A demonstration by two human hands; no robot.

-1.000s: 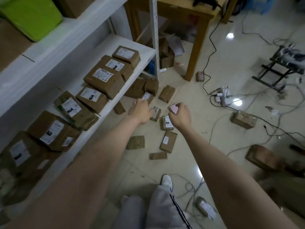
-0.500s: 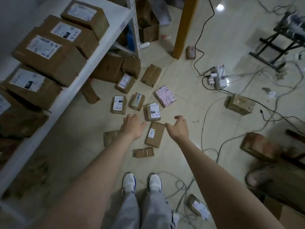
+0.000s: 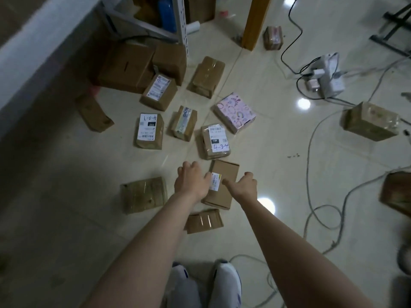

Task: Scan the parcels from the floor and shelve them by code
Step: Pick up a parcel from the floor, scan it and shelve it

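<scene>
A: Item one, the target?

B: Flat brown cardboard parcel with a small white label (image 3: 223, 184), lying label-up on the glossy cream tiled floor (image 3: 278, 152), between the two hands. Likely left face-up so the code can be read.

A: Hands?

B: Left hand (image 3: 192, 182) at the parcel's nine o'clock edge, fingers curled loosely, empty. Whether it touches the cardboard, I cannot tell. Right hand (image 3: 244, 185) at three o'clock, thumb spread wide toward the label, palm down, holding nothing. In my judgement, both are set to clasp the parcel by its long sides.

A: Neighbouring stock?

B: At twelve o'clock, just beside it, a taped brown box with a white label handwritten 4-3-4 (image 3: 215, 141). At one o'clock, a pink patterned square box (image 3: 235, 112). At eleven, a small brown box with a handwritten white label (image 3: 148, 131). At nine, an unlabelled taped brown box (image 3: 144, 194). At six, a small flat brown packet (image 3: 204, 221).

A: Destination?

B: White shelf edge (image 3: 44, 47) at ten o'clock, well apart.

A: Hazards?

B: Grey cables (image 3: 311, 174) loop at three o'clock, a likely trip risk.
</scene>
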